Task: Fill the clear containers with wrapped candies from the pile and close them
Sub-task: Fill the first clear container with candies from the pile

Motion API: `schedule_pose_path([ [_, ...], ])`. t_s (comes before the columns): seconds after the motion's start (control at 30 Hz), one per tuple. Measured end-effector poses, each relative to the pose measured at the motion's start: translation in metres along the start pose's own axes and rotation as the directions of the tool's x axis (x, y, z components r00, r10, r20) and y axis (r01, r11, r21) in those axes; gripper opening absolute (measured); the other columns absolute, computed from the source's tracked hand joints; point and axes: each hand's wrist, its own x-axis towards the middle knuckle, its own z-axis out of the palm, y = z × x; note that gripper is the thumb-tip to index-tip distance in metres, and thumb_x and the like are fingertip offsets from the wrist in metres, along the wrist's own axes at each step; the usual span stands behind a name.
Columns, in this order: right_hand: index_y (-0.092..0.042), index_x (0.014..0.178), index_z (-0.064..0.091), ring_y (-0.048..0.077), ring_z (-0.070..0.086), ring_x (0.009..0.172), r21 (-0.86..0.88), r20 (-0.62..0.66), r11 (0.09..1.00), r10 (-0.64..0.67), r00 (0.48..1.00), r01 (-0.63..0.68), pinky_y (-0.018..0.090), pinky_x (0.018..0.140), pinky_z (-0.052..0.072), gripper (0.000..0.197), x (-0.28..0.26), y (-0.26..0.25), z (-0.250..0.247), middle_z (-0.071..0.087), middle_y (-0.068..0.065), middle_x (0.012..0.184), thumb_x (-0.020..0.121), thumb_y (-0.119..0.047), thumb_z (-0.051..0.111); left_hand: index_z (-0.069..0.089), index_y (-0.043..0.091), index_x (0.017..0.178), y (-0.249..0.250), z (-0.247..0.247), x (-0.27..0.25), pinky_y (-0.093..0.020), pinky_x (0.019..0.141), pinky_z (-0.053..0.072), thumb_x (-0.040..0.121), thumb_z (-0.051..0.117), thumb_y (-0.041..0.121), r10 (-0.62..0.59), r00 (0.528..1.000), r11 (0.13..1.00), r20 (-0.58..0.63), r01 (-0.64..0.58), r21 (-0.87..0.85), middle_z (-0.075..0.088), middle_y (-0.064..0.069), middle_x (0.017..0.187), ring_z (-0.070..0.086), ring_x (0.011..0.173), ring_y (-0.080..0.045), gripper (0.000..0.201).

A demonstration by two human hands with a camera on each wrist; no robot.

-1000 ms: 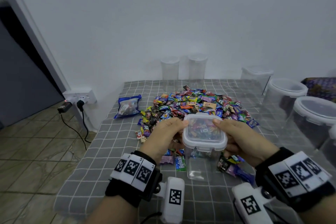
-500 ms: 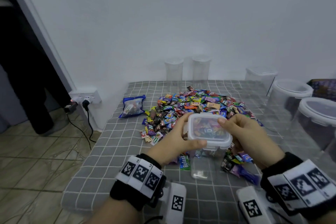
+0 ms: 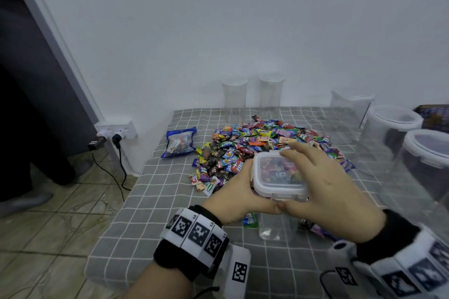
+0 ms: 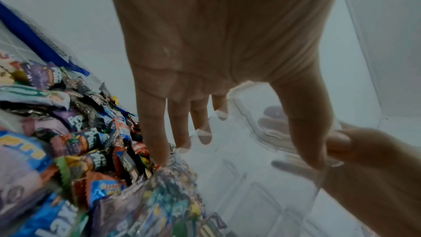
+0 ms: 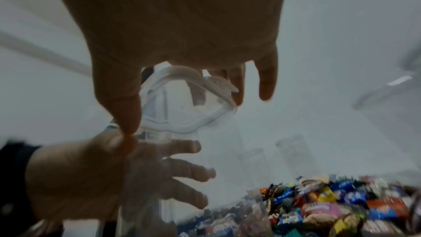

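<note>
A tall clear container [image 3: 274,226] stands on the grey checked table [image 3: 170,201] at the front, and its clear white-rimmed lid [image 3: 279,175] sits on top. My left hand [image 3: 240,194] wraps round the container's left side just under the lid. My right hand [image 3: 323,184] lies over the lid's right part, fingers across the top, thumb at the front edge beside the left thumb. The right wrist view shows the lid [image 5: 182,100] under my fingers and the left hand [image 5: 91,177] behind clear plastic. The pile of wrapped candies [image 3: 255,143] lies just behind, some [image 4: 68,141] beside my left fingers.
Two tall empty containers [image 3: 234,97] stand at the back wall; larger lidded ones [image 3: 393,128] line the right side. A blue candy bag [image 3: 179,142] lies left of the pile. A wall socket with cables [image 3: 116,128] and someone's dark leg [image 3: 36,128] are left of the table.
My right hand has moved from the lid's right edge to lie across its top. The left hand has slid down to the container's side, and the two thumbs now meet in front.
</note>
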Motion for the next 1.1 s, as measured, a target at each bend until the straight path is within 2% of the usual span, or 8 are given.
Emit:
schedule_pose_path([
  [0.1,-0.017,0.11,0.057,0.022,0.052,0.111,-0.181,-0.103,0.969,-0.187,0.977,0.166,0.043,0.095,0.036,0.054,-0.003,-0.014,0.004,0.06,0.006,0.123,0.063,-0.044,0.052,0.028,0.021,0.139,0.001,-0.001,0.001,-0.035,0.104,0.044,0.059,0.085,0.012,0.006,1.0,0.999,0.022,-0.006,0.039,0.052,0.0,0.133,0.052,0.123,-0.011,0.098],
  [0.23,-0.002,0.102,0.068,0.03,0.065,0.095,-0.316,-0.174,0.922,-0.288,0.942,0.224,0.042,0.086,0.043,0.044,-0.009,-0.029,0.019,0.068,0.014,0.107,0.067,-0.02,0.049,0.026,0.018,0.139,-0.002,-0.005,0.007,-0.013,0.099,0.039,0.063,0.085,0.006,0.015,0.999,0.983,0.033,-0.021,0.181,0.045,0.014,0.132,0.044,0.121,0.008,0.097],
  [0.33,0.0,0.096,0.068,0.031,0.065,0.08,-0.463,-0.164,0.87,-0.274,0.948,0.172,0.039,0.071,0.054,0.036,-0.005,-0.04,0.025,0.067,0.017,0.091,0.077,-0.014,0.041,0.024,0.023,0.142,-0.001,-0.006,0.008,-0.021,0.103,0.041,0.061,0.086,0.017,0.023,0.999,0.967,0.031,-0.03,0.253,0.043,0.013,0.135,0.044,0.123,0.006,0.101],
  [0.6,-0.006,0.083,0.05,0.025,0.051,0.061,-0.598,-0.205,0.801,-0.204,0.957,0.043,0.033,0.053,0.044,0.021,0.006,-0.053,0.033,0.054,0.009,0.07,0.079,-0.008,0.029,0.037,0.031,0.138,-0.014,-0.001,0.021,-0.033,0.102,0.044,0.066,0.079,0.037,0.047,0.998,0.908,-0.035,-0.028,0.419,0.047,0.013,0.134,0.049,0.123,-0.002,0.083],
  [0.7,-0.005,0.085,0.048,0.025,0.053,0.059,-0.614,-0.239,0.789,-0.214,0.947,0.023,0.034,0.053,0.047,0.018,0.008,-0.055,0.037,0.056,0.01,0.071,0.08,-0.008,0.031,0.037,0.032,0.138,-0.004,-0.001,0.015,-0.029,0.105,0.041,0.071,0.077,0.027,0.081,0.996,0.905,-0.044,-0.055,0.422,0.044,0.013,0.136,0.045,0.126,0.001,0.078],
  [0.87,-0.001,0.092,0.052,0.029,0.06,0.066,-0.619,-0.222,0.785,-0.203,0.954,0.023,0.036,0.06,0.052,0.024,0.003,-0.055,0.038,0.062,0.012,0.077,0.082,-0.01,0.032,0.04,0.04,0.125,0.007,-0.003,0.009,-0.001,0.093,0.031,0.078,0.071,0.008,0.141,0.99,0.91,0.021,-0.137,0.392,0.045,0.027,0.122,0.043,0.12,0.013,0.064],
  [1.03,-0.009,0.075,0.066,0.024,0.055,0.056,-0.537,-0.101,0.838,-0.179,0.979,0.098,0.029,0.046,0.043,0.025,0.006,-0.054,0.017,0.058,0.007,0.066,0.071,-0.018,0.043,0.041,0.038,0.122,0.006,-0.003,0.01,0.0,0.084,0.037,0.07,0.075,0.004,0.113,0.992,0.924,0.049,-0.123,0.361,0.049,0.025,0.114,0.048,0.112,0.015,0.071],
  [1.1,-0.011,0.065,0.065,0.022,0.053,0.05,-0.509,-0.019,0.852,-0.154,0.988,0.123,0.024,0.039,0.034,0.016,0.01,-0.058,0.007,0.057,0.006,0.059,0.06,-0.019,0.052,0.036,0.03,0.135,0.003,-0.003,0.012,-0.008,0.093,0.039,0.066,0.079,0.016,0.084,0.995,0.918,0.048,-0.096,0.384,0.046,0.018,0.128,0.045,0.12,0.009,0.083],
])
